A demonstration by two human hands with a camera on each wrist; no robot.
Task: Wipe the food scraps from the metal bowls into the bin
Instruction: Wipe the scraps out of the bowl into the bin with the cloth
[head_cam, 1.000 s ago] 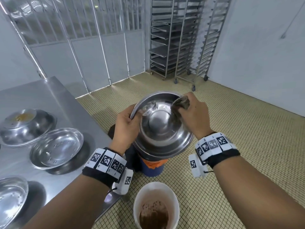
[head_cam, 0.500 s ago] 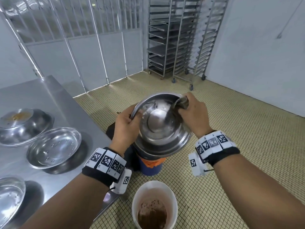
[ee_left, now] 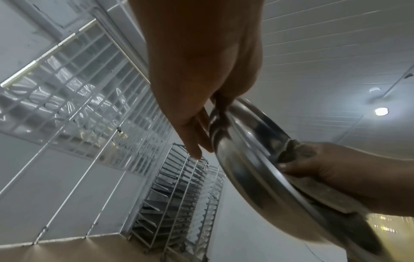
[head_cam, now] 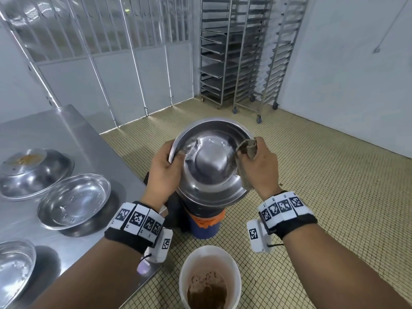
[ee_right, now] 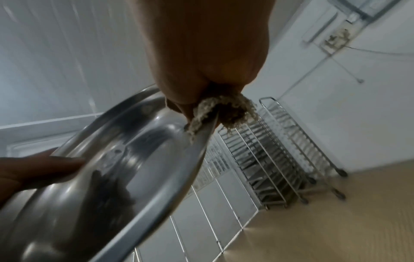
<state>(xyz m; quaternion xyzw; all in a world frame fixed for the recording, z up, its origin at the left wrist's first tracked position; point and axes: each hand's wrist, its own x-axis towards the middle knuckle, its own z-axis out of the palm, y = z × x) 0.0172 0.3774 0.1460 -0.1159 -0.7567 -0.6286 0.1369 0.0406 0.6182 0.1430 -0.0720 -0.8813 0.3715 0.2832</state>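
I hold a shiny metal bowl [head_cam: 211,166] tilted toward me over a dark bin [head_cam: 205,221] with an orange band. My left hand [head_cam: 166,168] grips the bowl's left rim, thumb inside. My right hand [head_cam: 256,168] clutches a grey-brown cloth [head_cam: 247,150] folded over the bowl's right rim. In the left wrist view the fingers [ee_left: 195,134] lie behind the bowl [ee_left: 246,168]. In the right wrist view the cloth [ee_right: 221,113] wraps the edge of the bowl [ee_right: 134,159]. The bowl's inside looks clean.
A steel table [head_cam: 73,134] at left carries an upturned bowl with scraps [head_cam: 33,170], an upright bowl [head_cam: 75,201] and another at the near edge [head_cam: 13,270]. A white bucket [head_cam: 209,277] with brown slop stands near my feet. Wheeled tray racks [head_cam: 240,52] stand at the back.
My right hand and the cloth slid from inside the bowl's upper right out onto the right rim. The bowl tilted a little more toward me. My left hand kept its grip.
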